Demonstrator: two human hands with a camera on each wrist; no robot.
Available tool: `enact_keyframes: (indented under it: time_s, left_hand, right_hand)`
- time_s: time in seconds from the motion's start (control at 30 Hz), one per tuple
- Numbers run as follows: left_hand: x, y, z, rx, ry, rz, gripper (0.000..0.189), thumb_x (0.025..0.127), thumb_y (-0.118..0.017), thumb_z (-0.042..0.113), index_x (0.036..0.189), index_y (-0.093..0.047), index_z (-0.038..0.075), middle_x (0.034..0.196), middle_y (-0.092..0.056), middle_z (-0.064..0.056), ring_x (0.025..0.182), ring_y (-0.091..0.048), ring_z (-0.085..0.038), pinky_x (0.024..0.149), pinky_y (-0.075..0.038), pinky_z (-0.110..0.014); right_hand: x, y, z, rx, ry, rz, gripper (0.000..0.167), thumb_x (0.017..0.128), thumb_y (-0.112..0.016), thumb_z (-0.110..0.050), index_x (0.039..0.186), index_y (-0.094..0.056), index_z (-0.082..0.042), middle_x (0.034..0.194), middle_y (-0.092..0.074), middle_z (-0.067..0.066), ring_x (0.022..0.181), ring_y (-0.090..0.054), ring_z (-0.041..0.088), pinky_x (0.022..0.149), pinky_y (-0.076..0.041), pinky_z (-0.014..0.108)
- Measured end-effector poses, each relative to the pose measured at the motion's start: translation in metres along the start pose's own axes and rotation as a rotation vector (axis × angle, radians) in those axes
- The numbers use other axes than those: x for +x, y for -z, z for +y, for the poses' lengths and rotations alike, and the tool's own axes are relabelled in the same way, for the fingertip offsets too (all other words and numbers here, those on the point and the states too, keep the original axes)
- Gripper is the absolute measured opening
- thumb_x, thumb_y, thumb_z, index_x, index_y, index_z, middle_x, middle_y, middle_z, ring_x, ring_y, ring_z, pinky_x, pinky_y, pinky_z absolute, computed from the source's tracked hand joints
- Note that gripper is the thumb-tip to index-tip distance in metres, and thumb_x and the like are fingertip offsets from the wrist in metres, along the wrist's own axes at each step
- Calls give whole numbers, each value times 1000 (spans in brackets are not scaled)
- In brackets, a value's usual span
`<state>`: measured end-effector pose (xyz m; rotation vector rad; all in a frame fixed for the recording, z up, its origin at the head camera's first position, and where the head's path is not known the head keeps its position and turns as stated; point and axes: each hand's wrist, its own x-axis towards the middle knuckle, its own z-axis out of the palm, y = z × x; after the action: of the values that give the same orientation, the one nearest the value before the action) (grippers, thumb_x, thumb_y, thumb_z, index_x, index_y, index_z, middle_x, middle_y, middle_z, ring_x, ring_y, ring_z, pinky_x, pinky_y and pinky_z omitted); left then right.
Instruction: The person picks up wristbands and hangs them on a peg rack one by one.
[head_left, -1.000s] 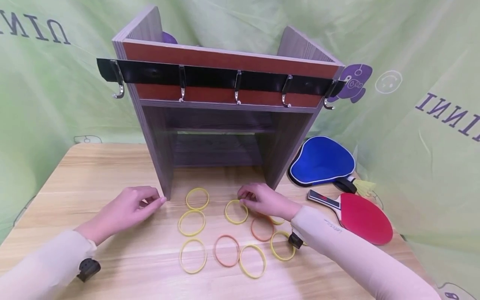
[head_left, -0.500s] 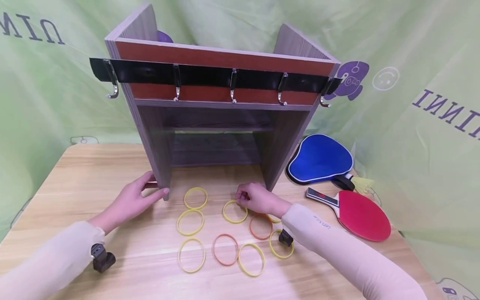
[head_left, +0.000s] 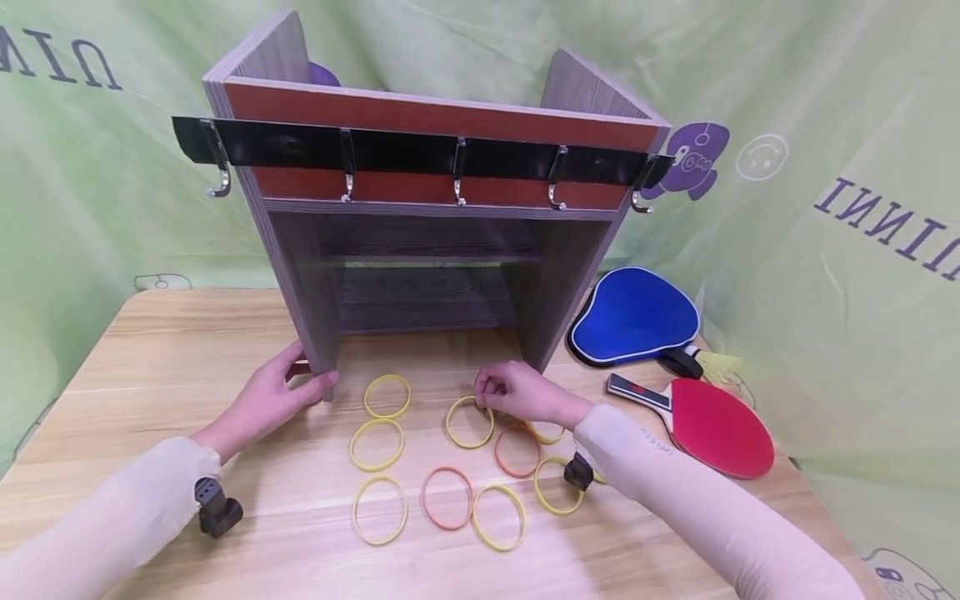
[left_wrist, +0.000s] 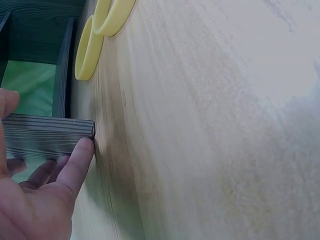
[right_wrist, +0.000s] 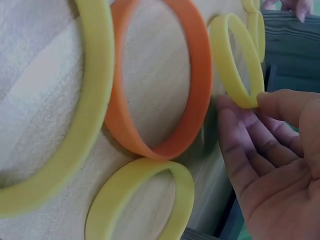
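Observation:
At the left side panel of a grey wood-grain shelf (head_left: 315,317), my left hand (head_left: 266,404) holds the lower front edge. In the left wrist view the hand (left_wrist: 47,200) has the panel (left_wrist: 47,135) between its digits, one fingertip at the corner near the table. My right hand (head_left: 521,392) pinches the far edge of a yellow ring (head_left: 470,446). The right wrist view shows the thumb of that hand (right_wrist: 270,170) on this ring (right_wrist: 232,65), other fingers behind it. Near the hand lies an orange ring (head_left: 517,475), with a second orange ring (head_left: 447,527) closer to me.
Several more yellow rings (head_left: 380,543) lie on the wooden table (head_left: 187,350). Across the shelf's front runs a black strip (head_left: 405,154) with several metal hooks. To the right are a blue paddle case (head_left: 633,317), a red table tennis paddle (head_left: 720,429) and a yellow shuttlecock (head_left: 716,367).
My left hand has moved right from beside the panel and taken hold of its lower edge. My right hand stays at the yellow ring, now pinching its edge. The head view has shifted slightly.

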<state>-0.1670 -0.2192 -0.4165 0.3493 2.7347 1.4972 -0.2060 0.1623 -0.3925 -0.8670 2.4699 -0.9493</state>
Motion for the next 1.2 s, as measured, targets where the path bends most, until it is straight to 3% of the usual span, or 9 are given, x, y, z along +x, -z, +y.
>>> enact_keyframes:
  time_s: [0.13, 0.23, 0.53, 0.83, 1.0, 1.1, 1.2]
  left_hand:
    - [1, 0, -3, -33, 6, 0, 56, 102, -67, 22, 150, -46, 3, 143, -58, -30, 124, -62, -47, 80, -57, -16]
    - [1, -1, -4, -62, 7, -10, 56, 102, -68, 22, 150, -46, 2, 144, -57, -30, 125, -61, -47, 80, -58, -17]
    - [2, 1, -2, -92, 28, -30, 57, 100, -71, 23, 148, -48, 2, 142, -57, -29, 128, -59, -49, 81, -59, -18]
    - [2, 3, -2, -72, 31, -17, 57, 99, -73, 20, 147, -49, 2, 138, -61, -29, 127, -60, -48, 81, -59, -17]
    - [2, 1, -2, 1, 14, 12, 55, 97, -75, 20, 144, -53, 2, 132, -67, -23, 121, -65, -32, 91, -51, -17]
    - [3, -2, -4, -33, 10, 8, 58, 97, -75, 17, 148, -52, 5, 133, -68, -22, 114, -65, -20, 89, -53, -18]
    - [4, -2, -5, -49, -15, 2, 63, 98, -74, 14, 154, -47, 7, 139, -64, -22, 118, -65, -24, 91, -53, -16]
  right_hand:
    - [-3, 4, -1, 154, -68, -61, 16, 98, -68, 0, 110, -70, 10, 96, -75, 23, 74, -70, 16, 71, -65, 32]
    - [-3, 7, -4, 231, -97, -100, 21, 98, -67, 2, 114, -69, 14, 102, -74, 28, 76, -73, 16, 77, -66, 35]
    - [8, 9, -28, 542, -128, -156, 28, 100, -63, 3, 125, -58, 16, 122, -67, 39, 84, -74, 10, 87, -64, 34]
    - [27, 9, -93, 735, 21, -110, 26, 100, -64, 4, 124, -59, 12, 122, -69, 37, 90, -77, 17, 96, -60, 51]
    - [35, 10, -131, 843, 113, -67, 25, 100, -62, 6, 125, -58, 12, 125, -68, 36, 93, -77, 14, 97, -60, 47]
    - [40, 10, -154, 916, 152, -39, 23, 100, -61, 8, 123, -58, 10, 126, -67, 37, 93, -77, 14, 97, -60, 45]
    - [46, 10, -176, 990, 184, 0, 21, 100, -60, 9, 121, -58, 8, 128, -64, 40, 91, -77, 14, 98, -60, 45]
